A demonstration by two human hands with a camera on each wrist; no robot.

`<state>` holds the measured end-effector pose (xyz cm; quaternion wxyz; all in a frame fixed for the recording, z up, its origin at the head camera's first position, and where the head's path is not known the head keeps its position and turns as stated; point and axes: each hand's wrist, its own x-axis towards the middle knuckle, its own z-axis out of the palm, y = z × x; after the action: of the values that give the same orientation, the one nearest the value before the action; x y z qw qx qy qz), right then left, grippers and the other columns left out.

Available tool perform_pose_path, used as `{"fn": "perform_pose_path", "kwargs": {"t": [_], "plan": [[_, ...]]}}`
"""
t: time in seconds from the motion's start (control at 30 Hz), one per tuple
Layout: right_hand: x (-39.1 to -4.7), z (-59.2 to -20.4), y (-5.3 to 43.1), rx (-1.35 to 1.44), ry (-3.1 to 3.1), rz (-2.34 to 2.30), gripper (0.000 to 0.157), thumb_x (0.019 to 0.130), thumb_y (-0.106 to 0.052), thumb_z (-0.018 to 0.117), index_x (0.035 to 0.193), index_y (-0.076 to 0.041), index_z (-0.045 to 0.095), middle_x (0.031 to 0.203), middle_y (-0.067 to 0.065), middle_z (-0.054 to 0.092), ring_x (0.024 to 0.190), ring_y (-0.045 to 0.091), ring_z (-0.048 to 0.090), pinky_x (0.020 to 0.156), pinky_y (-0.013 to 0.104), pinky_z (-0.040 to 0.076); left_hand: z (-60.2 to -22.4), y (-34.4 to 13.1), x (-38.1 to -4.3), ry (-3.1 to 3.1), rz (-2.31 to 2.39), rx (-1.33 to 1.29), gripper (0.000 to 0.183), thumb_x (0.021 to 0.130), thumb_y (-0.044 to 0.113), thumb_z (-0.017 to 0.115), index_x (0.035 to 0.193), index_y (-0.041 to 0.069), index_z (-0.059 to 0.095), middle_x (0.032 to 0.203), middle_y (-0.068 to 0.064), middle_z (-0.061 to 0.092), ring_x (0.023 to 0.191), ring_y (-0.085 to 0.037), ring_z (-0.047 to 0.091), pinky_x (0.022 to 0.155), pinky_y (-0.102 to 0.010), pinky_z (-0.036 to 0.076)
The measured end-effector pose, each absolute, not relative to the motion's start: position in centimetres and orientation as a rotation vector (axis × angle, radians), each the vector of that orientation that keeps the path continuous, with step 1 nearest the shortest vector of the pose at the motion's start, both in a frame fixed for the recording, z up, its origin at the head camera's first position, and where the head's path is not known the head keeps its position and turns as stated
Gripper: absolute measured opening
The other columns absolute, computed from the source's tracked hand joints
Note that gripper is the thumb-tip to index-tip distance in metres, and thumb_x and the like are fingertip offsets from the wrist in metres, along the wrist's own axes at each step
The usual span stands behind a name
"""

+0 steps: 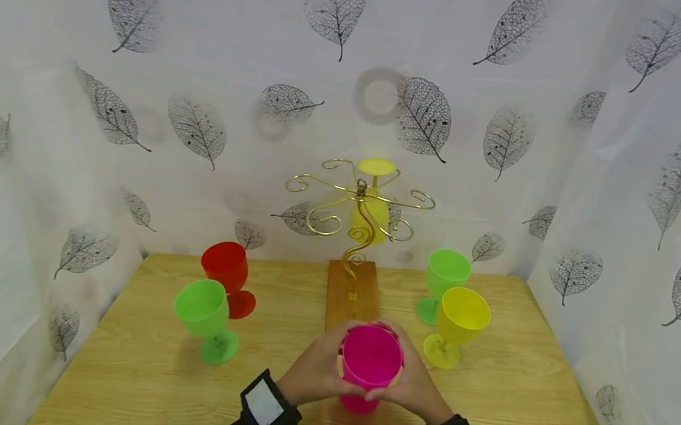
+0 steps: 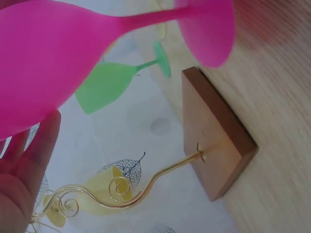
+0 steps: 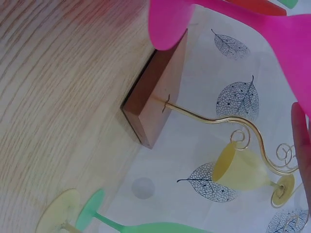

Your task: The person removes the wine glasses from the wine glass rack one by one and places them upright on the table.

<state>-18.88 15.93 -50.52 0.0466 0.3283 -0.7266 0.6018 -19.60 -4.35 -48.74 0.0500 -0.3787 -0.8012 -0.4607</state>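
Observation:
Between both hands is a pink plastic goblet (image 1: 371,356), upright, its foot a little above the tabletop. My left hand (image 1: 321,364) grips the bowl from the left, and my right hand (image 1: 417,383) grips it from the right, thumbs meeting at the near side. Just beyond stands a gold wire glass rack (image 1: 369,242) on a wooden base (image 1: 363,285). An upside-down yellow goblet (image 1: 370,220) hangs at its far side. In the left wrist view, the pink goblet's stem and foot (image 2: 209,34) show in front of the base.
To the left stand a red goblet (image 1: 225,265) and a green goblet (image 1: 203,309). On the right are another green goblet (image 1: 446,271) and a yellow goblet (image 1: 461,318). Leaf-printed white curtains (image 1: 240,46) enclose the back and sides of the wooden table (image 1: 129,364).

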Motion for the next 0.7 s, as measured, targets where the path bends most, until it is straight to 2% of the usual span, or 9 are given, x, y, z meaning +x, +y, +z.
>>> {"fn": "perform_pose_path", "kwargs": {"t": [0.13, 0.23, 0.33, 0.47, 0.6, 0.7], "plan": [[-18.1, -50.0, 16.1, 0.940, -2.252, 1.808, 0.109, 0.058, -0.019, 0.090, 0.145, -0.007, 0.025, 0.137, 0.020, 0.044, 0.121, 0.012, 0.049, 0.093, 0.030, 0.052, -48.7, -3.9, -18.9, -2.440, -1.354, -1.132, 0.084, 0.068, 0.032, 0.084, 0.136, 0.012, 0.038, 0.125, -0.004, 0.057, 0.107, -0.015, 0.060, 0.084, -0.022, 0.054], [-17.4, -49.6, 16.3, 0.838, -2.335, 1.722, 0.105, 0.057, -0.014, 0.090, 0.143, -0.010, 0.030, 0.132, 0.018, 0.050, 0.114, 0.017, 0.053, 0.086, 0.032, 0.055, -48.6, -3.6, -18.5, -2.461, -1.359, -1.132, 0.088, 0.068, 0.031, 0.083, 0.139, 0.013, 0.034, 0.127, -0.005, 0.055, 0.109, -0.015, 0.059, 0.084, -0.022, 0.054], [-16.7, -49.2, 16.9, 0.727, -2.398, 1.651, 0.099, 0.058, -0.015, 0.089, 0.140, -0.012, 0.034, 0.127, 0.015, 0.053, 0.108, 0.018, 0.057, 0.081, 0.032, 0.057, -48.7, -3.4, -18.2, -2.513, -1.300, -1.143, 0.101, 0.067, 0.035, 0.084, 0.146, 0.016, 0.024, 0.133, -0.005, 0.052, 0.114, -0.016, 0.057, 0.088, -0.024, 0.053], [-16.2, -48.9, 18.3, 0.607, -2.398, 1.585, 0.097, 0.059, -0.012, 0.088, 0.139, -0.007, 0.034, 0.126, 0.015, 0.054, 0.105, 0.011, 0.056, 0.079, 0.029, 0.057, -49.2, -3.5, -18.1, -2.572, -1.172, -1.151, 0.116, 0.064, 0.038, 0.085, 0.151, 0.017, 0.010, 0.139, -0.007, 0.047, 0.118, -0.021, 0.055, 0.091, -0.031, 0.053], [-16.0, -48.8, 20.4, 0.461, -2.412, 1.488, 0.097, 0.057, -0.007, 0.088, 0.138, -0.004, 0.034, 0.124, 0.016, 0.055, 0.103, 0.005, 0.054, 0.077, 0.028, 0.057, -49.9, -3.9, -18.0, -2.608, -1.154, -1.117, 0.117, 0.065, 0.038, 0.084, 0.151, 0.018, 0.008, 0.140, -0.006, 0.046, 0.117, -0.022, 0.056, 0.093, -0.034, 0.052], [-15.6, -48.6, 22.1, 0.328, -2.442, 1.420, 0.096, 0.058, -0.007, 0.088, 0.138, -0.005, 0.034, 0.124, 0.015, 0.054, 0.102, -0.002, 0.051, 0.075, 0.024, 0.056, -50.3, -4.3, -17.9, -2.645, -1.176, -1.079, 0.114, 0.067, 0.040, 0.083, 0.152, 0.020, 0.008, 0.141, -0.005, 0.046, 0.118, -0.021, 0.055, 0.095, -0.035, 0.051]]}}
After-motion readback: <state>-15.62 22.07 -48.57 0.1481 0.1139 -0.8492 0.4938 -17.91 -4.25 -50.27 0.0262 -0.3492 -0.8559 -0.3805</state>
